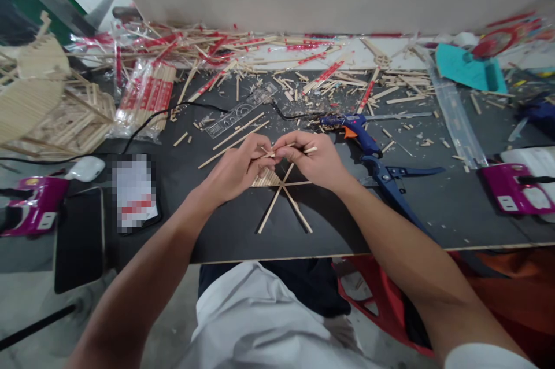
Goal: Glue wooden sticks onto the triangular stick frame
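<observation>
Left hand (236, 169) and right hand (318, 163) both pinching thin wooden stick (311, 150) just above spoked stick frame (281, 184) on dark tabletop (225, 239); one piece or two, can't tell. Stick axis roughly left-right, free end pointing right. Frame: left wedge slatted, near wedges bare, far side partly hidden. Reads as early stage, mostly unfilled.

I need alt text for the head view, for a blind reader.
The left hand and right hand hold small wooden sticks over a spoked stick frame on a dark table. A blue glue gun and loose stick pieces lie nearby.
</observation>
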The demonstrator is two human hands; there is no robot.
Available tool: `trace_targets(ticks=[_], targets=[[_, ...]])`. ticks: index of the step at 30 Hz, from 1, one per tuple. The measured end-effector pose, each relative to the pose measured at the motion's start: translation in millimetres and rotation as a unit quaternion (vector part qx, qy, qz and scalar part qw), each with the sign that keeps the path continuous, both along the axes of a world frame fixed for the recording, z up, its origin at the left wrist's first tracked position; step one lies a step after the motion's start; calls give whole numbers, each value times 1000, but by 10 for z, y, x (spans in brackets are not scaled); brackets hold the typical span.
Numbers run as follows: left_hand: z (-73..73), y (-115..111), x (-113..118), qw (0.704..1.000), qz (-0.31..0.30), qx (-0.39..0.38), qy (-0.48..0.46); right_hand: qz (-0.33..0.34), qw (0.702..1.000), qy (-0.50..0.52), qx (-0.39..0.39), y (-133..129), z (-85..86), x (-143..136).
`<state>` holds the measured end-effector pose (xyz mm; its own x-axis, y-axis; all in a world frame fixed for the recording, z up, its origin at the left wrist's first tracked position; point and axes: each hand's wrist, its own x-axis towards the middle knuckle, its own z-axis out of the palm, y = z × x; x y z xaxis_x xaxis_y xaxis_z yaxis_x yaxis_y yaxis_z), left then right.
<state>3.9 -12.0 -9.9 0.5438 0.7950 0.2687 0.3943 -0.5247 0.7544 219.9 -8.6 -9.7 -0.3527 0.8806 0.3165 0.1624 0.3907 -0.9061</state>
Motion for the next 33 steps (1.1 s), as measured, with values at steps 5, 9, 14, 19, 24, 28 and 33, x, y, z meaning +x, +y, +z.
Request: trace_targets(ticks=[5,9,14,19,24,28,33], targets=[[-17,1,16,998,-13,55,-43,-7,1000,8,5,-9,20,-7],[23,8,-3,997,-30,60,-43,6,1000,11,-25,-23,9,-28],[45,-4,-7,997,-8,81,-6,10,999,12,-28,-36,-16,-56],[40,-12,0,993,9,116,10,4,1000,11,-20,-50,-13,-62],[-2,-51,3,997,30,73,7,-17,1000,5,4,-58,42,-47],[-46,-71,28,996,63,64,13,-25,999,21,-9,-69,91,-48],[-35,-42,55,989,47,137,-20,-15,998,43,-33,-78,79,-52]])
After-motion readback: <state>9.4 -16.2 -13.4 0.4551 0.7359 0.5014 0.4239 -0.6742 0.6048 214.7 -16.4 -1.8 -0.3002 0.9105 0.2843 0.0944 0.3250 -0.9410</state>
